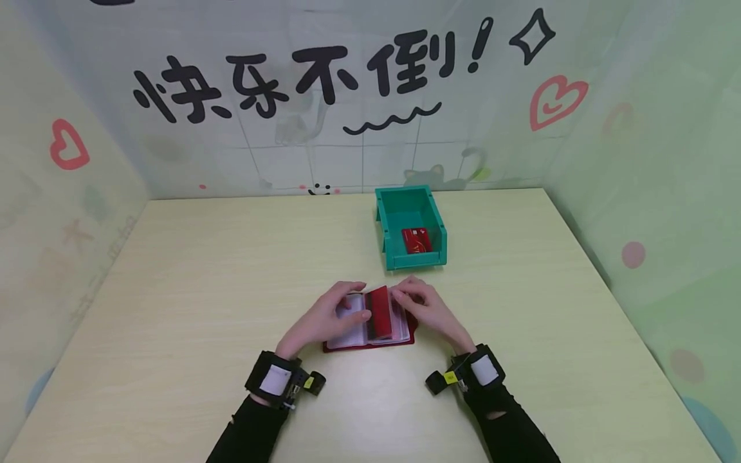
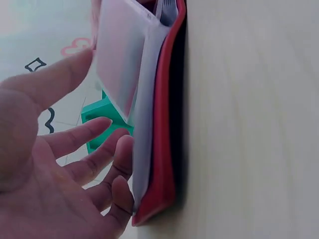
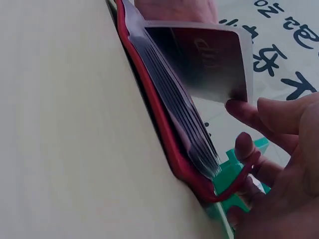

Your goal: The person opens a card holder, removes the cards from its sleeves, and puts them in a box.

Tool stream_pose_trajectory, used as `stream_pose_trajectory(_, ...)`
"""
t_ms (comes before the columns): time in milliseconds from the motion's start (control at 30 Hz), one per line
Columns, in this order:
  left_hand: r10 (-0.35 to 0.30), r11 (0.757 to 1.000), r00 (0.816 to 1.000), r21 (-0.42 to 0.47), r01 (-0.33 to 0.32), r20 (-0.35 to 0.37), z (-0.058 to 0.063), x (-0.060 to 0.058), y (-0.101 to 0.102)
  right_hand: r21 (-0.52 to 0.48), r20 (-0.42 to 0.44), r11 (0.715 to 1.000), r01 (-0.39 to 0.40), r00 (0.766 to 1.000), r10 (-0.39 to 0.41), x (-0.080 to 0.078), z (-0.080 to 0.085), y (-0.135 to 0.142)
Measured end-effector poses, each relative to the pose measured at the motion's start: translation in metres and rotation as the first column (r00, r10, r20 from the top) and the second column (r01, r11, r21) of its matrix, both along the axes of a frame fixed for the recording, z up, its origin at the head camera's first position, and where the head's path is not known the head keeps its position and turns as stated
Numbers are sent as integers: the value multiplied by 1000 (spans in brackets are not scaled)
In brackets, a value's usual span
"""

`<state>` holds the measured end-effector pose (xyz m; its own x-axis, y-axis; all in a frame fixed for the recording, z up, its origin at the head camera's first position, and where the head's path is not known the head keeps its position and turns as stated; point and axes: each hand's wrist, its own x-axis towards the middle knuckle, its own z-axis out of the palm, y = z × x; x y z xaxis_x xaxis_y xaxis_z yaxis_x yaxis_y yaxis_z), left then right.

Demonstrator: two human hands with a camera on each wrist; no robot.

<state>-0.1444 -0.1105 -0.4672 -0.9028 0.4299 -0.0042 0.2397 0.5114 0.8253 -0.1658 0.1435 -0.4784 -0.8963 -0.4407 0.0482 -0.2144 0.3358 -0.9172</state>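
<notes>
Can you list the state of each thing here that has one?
Card holder: open, lying on the table.
Strap: unfastened.
Sleeved red card: tilted up.
Green box: upright, open-topped.
Second red card: lying in the box.
Left hand: thumb touching the sleeved card.
Right hand: fingertip at its corner.

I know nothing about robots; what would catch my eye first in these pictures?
Probably the bold black lettering on the backdrop, high in the head view. Then the teal bin toward the back of the pale table, with a red card in it. Nearer the person, a red-covered card holder lies open, a second red card tilted up from its pages.
</notes>
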Motion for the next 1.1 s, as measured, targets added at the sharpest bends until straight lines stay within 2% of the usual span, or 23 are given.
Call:
stream_pose_trajectory(67, 10, 1000, 1000, 28, -10, -12, -1, -2, -2, -1, -55, 1000, -15, 998, 15, 3, -1, -3)
stream_pose_trajectory(133, 22, 998, 1000, 55, -23, 9, 0, -4, -4, 12, -132, 1000, -28, 991, 29, 7, -2, -8)
stream_pose_trajectory(333, 63, 996, 987, 60, -72, 149, 8, -5, -6, 28, -310, 998, -55, 949, 61, 17, -8, -25)
stream_pose_trajectory(500, 104, 993, 981, 29, -110, 161, 9, -6, -8, 95, -429, 995, 7, 903, 35, 20, -17, -37)
stream_pose_trajectory(600, 85, 995, 984, 46, -94, 156, 6, -7, -14, 141, -464, 988, 60, 886, 12, 22, -19, -39)
stream_pose_trajectory(733, 65, 993, 980, 81, -82, 189, 4, -9, -22, 162, -442, 980, 112, 897, -29, 22, -20, -40)
stream_pose_trajectory(867, 95, 989, 962, 90, -121, 257, 6, -8, -28, 178, -412, 976, 126, 910, -42, 21, -19, -39)
stream_pose_trajectory(967, 123, 980, 937, 112, -168, 328, 8, -7, -31, 201, -402, 971, 126, 915, -36, 21, -19, -39)
stream_pose_trajectory(1100, 183, 966, 891, 94, -242, 416, 9, -6, -32, 252, -366, 959, 129, 930, -29, 21, -15, -41)
